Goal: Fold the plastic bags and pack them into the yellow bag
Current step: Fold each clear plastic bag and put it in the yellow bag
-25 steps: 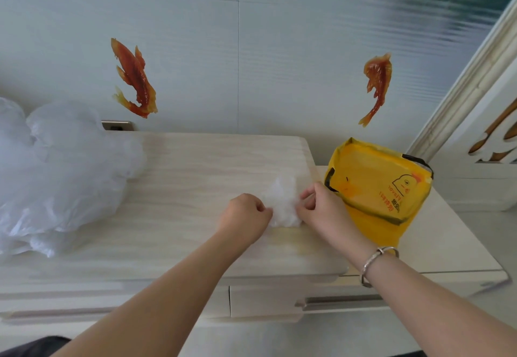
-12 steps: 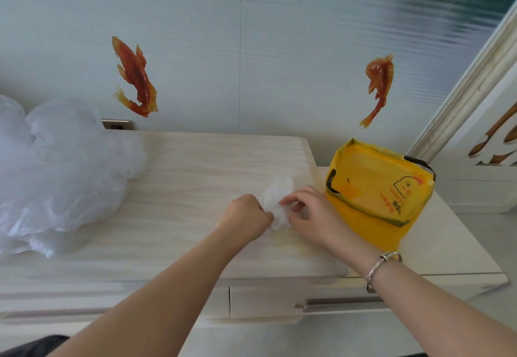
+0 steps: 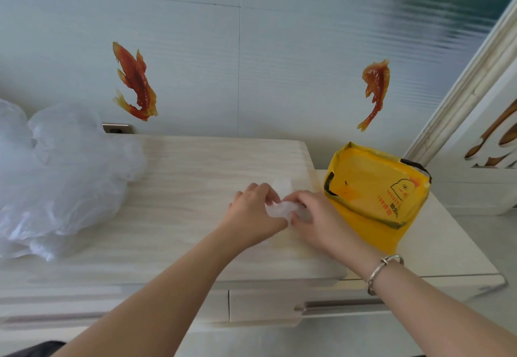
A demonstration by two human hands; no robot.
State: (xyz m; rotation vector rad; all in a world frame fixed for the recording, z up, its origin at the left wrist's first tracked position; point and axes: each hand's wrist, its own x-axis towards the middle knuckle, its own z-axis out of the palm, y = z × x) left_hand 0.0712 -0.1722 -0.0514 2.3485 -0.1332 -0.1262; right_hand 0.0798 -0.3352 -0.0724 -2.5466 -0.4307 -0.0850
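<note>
Left hand (image 3: 253, 212): curled round the left end of a small folded plastic bag (image 3: 281, 209), which is pinched between its fingers.
Right hand (image 3: 314, 216): the right end of the same bag is gripped, thumb underneath; a bracelet (image 3: 382, 271) is worn on the wrist.
Folded bag: held just above the tabletop (image 3: 195, 188), near its right edge.
Yellow bag (image 3: 375, 191): placed upright just past the right edge, on a lower surface, beside the right hand.
Loose plastic bags (image 3: 61, 177): heaped at the left edge.
</note>
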